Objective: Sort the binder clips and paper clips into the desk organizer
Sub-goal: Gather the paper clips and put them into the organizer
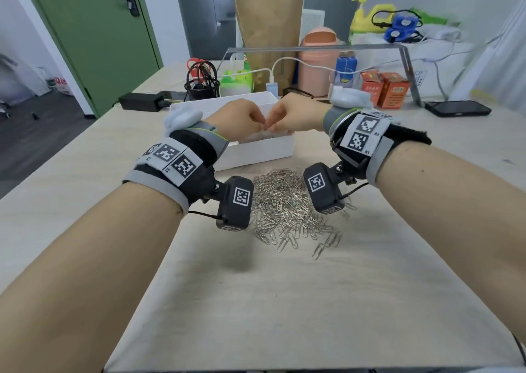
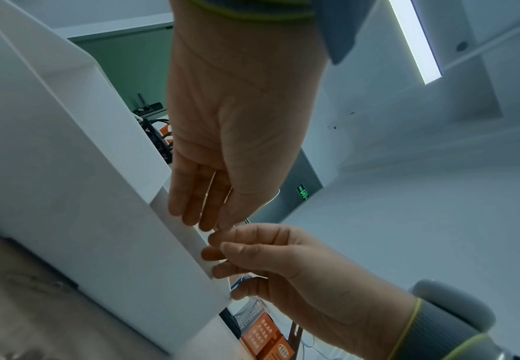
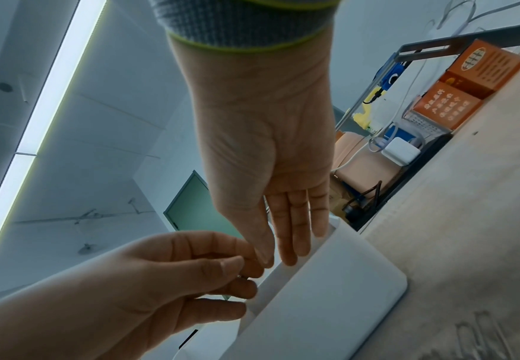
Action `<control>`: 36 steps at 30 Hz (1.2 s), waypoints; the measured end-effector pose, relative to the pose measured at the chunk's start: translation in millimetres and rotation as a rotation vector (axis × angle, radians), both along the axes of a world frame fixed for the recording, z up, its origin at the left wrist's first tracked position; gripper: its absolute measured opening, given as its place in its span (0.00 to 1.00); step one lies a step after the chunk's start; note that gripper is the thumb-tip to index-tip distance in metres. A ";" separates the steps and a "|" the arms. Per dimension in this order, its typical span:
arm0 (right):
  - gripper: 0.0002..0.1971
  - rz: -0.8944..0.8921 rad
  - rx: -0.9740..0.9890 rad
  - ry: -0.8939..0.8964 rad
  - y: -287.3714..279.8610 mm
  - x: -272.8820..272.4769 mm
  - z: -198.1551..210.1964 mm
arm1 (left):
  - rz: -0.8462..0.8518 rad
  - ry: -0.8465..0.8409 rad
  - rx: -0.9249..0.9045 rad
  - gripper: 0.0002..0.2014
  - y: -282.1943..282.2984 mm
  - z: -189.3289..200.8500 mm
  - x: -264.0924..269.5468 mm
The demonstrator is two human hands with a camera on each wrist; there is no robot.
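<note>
A white desk organizer point(image 1: 256, 153) stands mid-table, and a pile of silver paper clips point(image 1: 284, 204) lies just in front of it. Both hands hover over the organizer's near compartment with their fingertips meeting. My left hand point(image 1: 260, 123) pinches thumb to fingers, and a glint of wire, a paper clip point(image 3: 241, 276), shows in that pinch. My right hand point(image 1: 273, 125) pinches at the same spot, thumb pressed against index finger point(image 2: 221, 246). More clips lie inside the organizer under the hands. No binder clips are visible.
Behind the organizer are a black mesh pen holder point(image 1: 202, 83), a black power adapter point(image 1: 139, 101), glasses point(image 1: 299, 92), a pink bin point(image 1: 317, 59) and red boxes point(image 1: 384, 88). A phone point(image 1: 458, 108) lies at the right. Bare table stretches toward me.
</note>
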State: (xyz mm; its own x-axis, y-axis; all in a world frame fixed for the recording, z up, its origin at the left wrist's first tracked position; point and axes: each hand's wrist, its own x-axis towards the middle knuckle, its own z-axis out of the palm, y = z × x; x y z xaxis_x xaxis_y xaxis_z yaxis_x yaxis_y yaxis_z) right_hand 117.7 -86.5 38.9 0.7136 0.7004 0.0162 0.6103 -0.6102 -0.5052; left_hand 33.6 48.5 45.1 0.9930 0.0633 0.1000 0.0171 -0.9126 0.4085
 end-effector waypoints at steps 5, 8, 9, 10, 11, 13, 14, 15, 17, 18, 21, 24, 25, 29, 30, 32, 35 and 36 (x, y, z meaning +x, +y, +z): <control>0.10 -0.032 0.084 -0.010 -10.2 -15.9 -5.1 | 0.020 0.064 -0.180 0.13 -2.5 -6.4 -16.2; 0.08 -0.041 0.070 0.020 -24.7 -21.6 -10.4 | -0.014 0.283 -0.093 0.17 -6.9 -12.4 -25.3; 0.08 -0.039 0.053 0.039 -29.9 -24.4 -12.7 | -0.022 0.338 0.024 0.19 -9.4 -14.4 -28.7; 0.08 -0.040 0.035 0.057 -34.4 -26.8 -15.0 | -0.027 0.380 0.178 0.20 -12.4 -16.1 -33.2; 0.08 -0.043 0.016 0.072 -38.7 -29.1 -17.8 | -0.027 0.397 0.323 0.19 -15.9 -18.8 -36.6; 0.09 -0.055 -0.022 0.093 -45.3 -33.8 -23.1 | -0.023 0.404 0.478 0.18 -19.6 -25.9 -39.3; 0.09 -0.063 -0.037 0.098 -47.0 -35.4 -25.4 | -0.013 0.417 0.487 0.18 -19.8 -28.9 -39.3; 0.10 -0.073 -0.049 0.092 -47.9 -36.2 -27.3 | -0.005 0.433 0.455 0.18 -19.4 -30.8 -39.7; 0.12 -0.094 -0.072 0.051 -50.8 -40.1 -31.9 | 0.010 0.432 0.347 0.18 -18.5 -34.3 -43.1; 0.13 -0.107 -0.090 0.022 -51.9 -41.9 -33.1 | 0.017 0.418 0.303 0.18 -18.4 -34.9 -43.2; 0.19 -0.123 -0.218 0.024 -53.8 -49.8 -37.3 | 0.012 0.411 0.136 0.19 -21.5 -33.5 -48.0; 0.24 -0.079 -0.312 0.081 -52.8 -62.4 -42.1 | 0.015 0.427 -0.037 0.19 -18.9 -30.7 -51.8; 0.24 -0.056 -0.318 0.079 -52.4 -66.5 -41.8 | 0.022 0.418 -0.060 0.19 -16.0 -28.0 -52.3; 0.22 -0.027 -0.231 0.159 -53.4 -79.0 -40.3 | 0.092 0.408 -0.007 0.16 -4.1 -26.3 -56.9; 0.21 -0.038 -0.194 0.197 -55.0 -81.0 -38.2 | 0.109 0.444 0.020 0.17 -3.7 -26.0 -59.0; 0.20 -0.059 -0.189 0.200 -60.3 -85.0 -33.6 | 0.118 0.616 0.136 0.37 -6.2 -25.8 -64.9; 0.22 -0.100 -0.256 0.082 -69.3 -91.2 -29.6 | 0.103 0.769 0.288 0.49 -8.5 -31.8 -66.7; 0.25 -0.128 -0.278 0.082 -72.4 -91.9 -29.7 | 0.097 0.764 0.284 0.48 -11.6 -30.8 -69.7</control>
State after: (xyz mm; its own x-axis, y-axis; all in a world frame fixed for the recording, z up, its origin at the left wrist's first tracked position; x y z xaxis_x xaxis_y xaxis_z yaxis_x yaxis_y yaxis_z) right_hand 25.9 -158.9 9.2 0.7876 0.5739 -0.2244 0.4835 -0.8013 -0.3522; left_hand -36.2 36.9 14.3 0.7853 0.2262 -0.5763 0.2807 -0.9598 0.0058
